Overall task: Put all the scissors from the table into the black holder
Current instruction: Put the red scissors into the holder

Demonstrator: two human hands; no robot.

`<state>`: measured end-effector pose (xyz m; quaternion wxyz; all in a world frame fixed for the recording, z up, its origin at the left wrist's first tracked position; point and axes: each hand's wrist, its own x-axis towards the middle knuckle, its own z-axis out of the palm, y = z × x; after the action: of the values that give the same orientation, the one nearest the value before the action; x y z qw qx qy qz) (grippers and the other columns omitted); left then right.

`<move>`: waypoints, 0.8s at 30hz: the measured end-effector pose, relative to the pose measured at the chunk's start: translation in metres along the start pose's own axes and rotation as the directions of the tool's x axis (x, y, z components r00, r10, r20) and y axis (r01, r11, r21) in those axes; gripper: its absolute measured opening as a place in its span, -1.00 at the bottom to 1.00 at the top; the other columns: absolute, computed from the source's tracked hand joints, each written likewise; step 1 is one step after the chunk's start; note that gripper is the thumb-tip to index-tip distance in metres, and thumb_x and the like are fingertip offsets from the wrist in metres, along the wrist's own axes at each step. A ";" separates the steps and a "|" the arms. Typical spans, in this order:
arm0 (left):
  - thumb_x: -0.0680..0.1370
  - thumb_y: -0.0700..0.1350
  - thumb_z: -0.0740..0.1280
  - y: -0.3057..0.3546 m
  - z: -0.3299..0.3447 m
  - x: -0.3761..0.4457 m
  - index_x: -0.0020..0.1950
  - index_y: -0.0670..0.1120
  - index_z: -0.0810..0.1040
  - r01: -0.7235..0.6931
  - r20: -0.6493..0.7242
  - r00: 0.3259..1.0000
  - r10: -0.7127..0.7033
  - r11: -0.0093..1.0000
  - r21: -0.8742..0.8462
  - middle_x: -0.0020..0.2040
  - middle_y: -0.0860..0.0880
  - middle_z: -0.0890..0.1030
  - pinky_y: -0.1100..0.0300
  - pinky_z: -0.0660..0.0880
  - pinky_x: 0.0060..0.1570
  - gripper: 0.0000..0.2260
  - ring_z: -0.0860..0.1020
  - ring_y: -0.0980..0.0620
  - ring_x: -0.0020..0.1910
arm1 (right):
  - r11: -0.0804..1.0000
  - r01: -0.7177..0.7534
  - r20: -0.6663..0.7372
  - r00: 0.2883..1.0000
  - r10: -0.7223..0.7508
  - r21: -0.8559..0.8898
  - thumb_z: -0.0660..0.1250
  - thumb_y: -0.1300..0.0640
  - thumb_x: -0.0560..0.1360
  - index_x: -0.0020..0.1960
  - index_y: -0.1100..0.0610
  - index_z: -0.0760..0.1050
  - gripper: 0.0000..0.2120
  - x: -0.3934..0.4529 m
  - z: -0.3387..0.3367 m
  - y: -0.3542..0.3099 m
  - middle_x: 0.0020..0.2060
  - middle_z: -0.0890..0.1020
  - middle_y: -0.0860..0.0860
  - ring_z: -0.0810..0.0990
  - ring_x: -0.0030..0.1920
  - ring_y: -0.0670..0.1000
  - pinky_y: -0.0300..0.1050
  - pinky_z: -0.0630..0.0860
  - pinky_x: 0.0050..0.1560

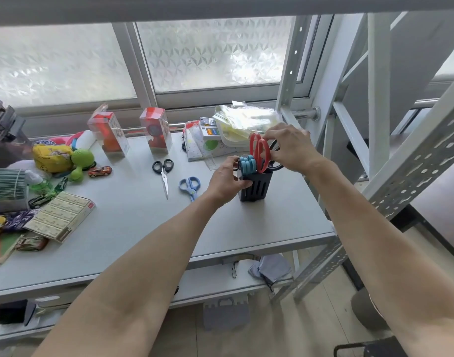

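Note:
The black holder stands upright on the grey table, right of centre. My left hand grips its left side. Teal-handled scissors stick out of it. My right hand pinches the red-handled scissors, whose blades are down inside the holder; black handles show just behind them. Two pairs lie flat on the table to the left: black-handled scissors and small blue-handled scissors.
Toy cars, a green plush toy, a yellow pouch and a flat box crowd the left side. Two clear toy boxes stand at the back. A tray of plastic bags sits behind the holder. A metal rack post rises at the right.

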<state>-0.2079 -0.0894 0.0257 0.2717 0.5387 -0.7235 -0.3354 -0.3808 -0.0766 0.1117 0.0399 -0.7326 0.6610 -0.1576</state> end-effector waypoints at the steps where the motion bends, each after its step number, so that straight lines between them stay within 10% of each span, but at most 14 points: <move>1: 0.41 -0.12 0.51 0.000 0.000 0.000 0.41 -0.07 0.36 0.002 -0.002 1.000 -0.002 1.000 0.001 0.28 -0.09 0.55 0.00 0.56 0.13 -0.39 0.61 -0.09 0.06 | 0.999 -0.010 -0.015 1.000 0.010 0.036 0.34 -0.03 0.54 0.28 -0.01 0.54 -0.68 0.001 -0.003 0.000 0.34 0.50 0.01 0.45 0.34 0.09 0.19 0.25 0.36; 11: 0.41 -0.15 0.51 -0.002 -0.001 -0.003 0.43 -0.08 0.35 0.005 -0.008 1.000 -0.005 0.999 -0.041 0.30 -0.09 0.54 0.03 0.55 0.15 -0.37 0.59 -0.10 0.13 | 1.000 -0.012 -0.037 0.999 0.012 0.006 0.26 0.05 0.58 0.07 -0.05 0.66 -0.80 -0.001 -0.003 -0.008 0.23 0.59 -0.01 0.51 0.25 0.09 0.21 0.23 0.36; 19: 0.44 -0.09 0.48 -0.018 -0.004 -0.014 0.48 -0.08 0.30 0.032 0.012 0.999 -0.031 0.997 -0.072 0.34 -0.07 0.50 -0.06 0.56 0.14 -0.34 0.63 -0.09 0.01 | 0.992 -0.023 -0.386 0.920 0.069 0.123 0.27 0.16 0.58 0.13 0.06 0.64 -0.79 0.002 -0.016 -0.048 0.12 0.67 0.02 0.61 0.14 0.07 0.02 0.25 0.31; 24: 0.49 -0.14 0.42 -0.054 -0.024 -0.032 0.39 -0.12 0.41 0.122 -0.069 0.989 -0.132 0.984 -0.129 0.23 -0.11 0.55 0.13 0.56 0.02 -0.52 0.57 0.01 -0.08 | 0.967 0.158 -0.402 0.913 -0.067 0.198 0.28 0.20 0.56 0.07 0.10 0.64 -0.82 0.015 0.008 -0.096 -0.01 0.69 0.03 0.65 -0.08 0.03 0.01 0.55 0.08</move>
<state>-0.1493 -0.0735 -0.0022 0.3104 0.5783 -0.6544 -0.3755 -0.2859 -0.0803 0.1328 -0.0193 -0.7139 0.5898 -0.3770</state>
